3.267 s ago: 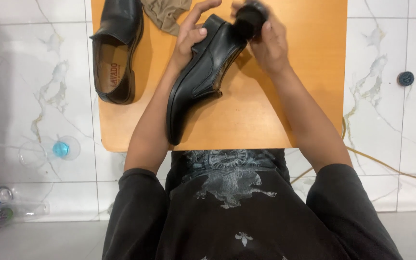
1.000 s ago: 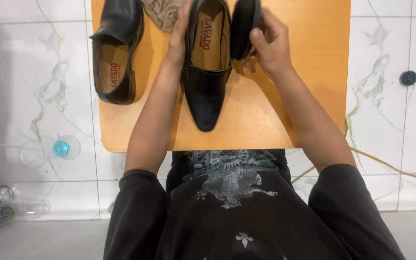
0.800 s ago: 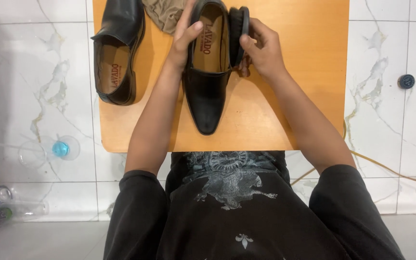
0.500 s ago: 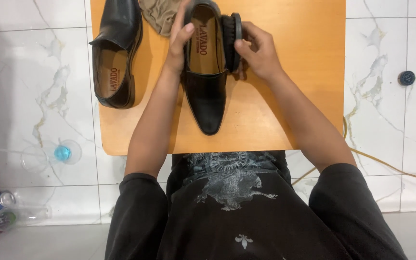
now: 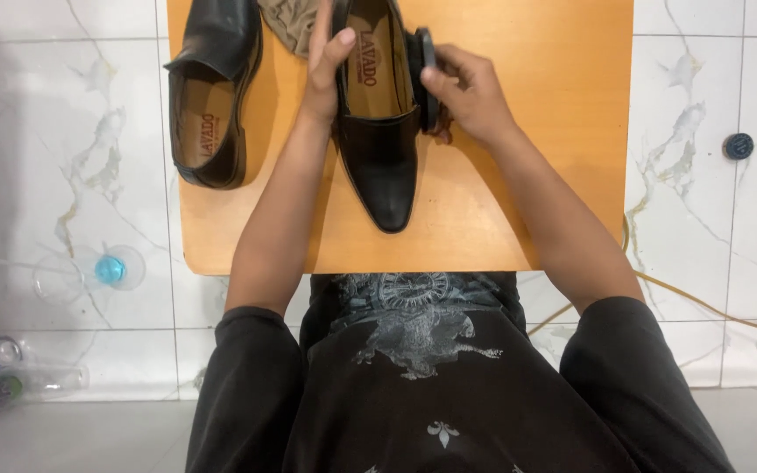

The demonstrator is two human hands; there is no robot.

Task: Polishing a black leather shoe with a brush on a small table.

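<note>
Seen from above, a person sits at a small orange wooden table [image 5: 527,219] on a white marble-tiled floor. A black leather dress shoe [image 5: 380,114] now stands upright on its sole near the table's middle, toe pointing toward the person, its tan insole showing; a few seconds ago it lay tipped on its side. The left hand [image 5: 324,66] grips the shoe's left rim, thumb hooked over the edge and fingers together. The right hand [image 5: 470,92] has come in from the side and presses a black shoe brush [image 5: 428,74] against the shoe's right flank, fingers curled around it. The shift suggests the brushing has moved to the shoe's side. The matching shoe [image 5: 212,96] stands apart at the left, and a crumpled tan cloth [image 5: 291,24] lies between them.
</note>
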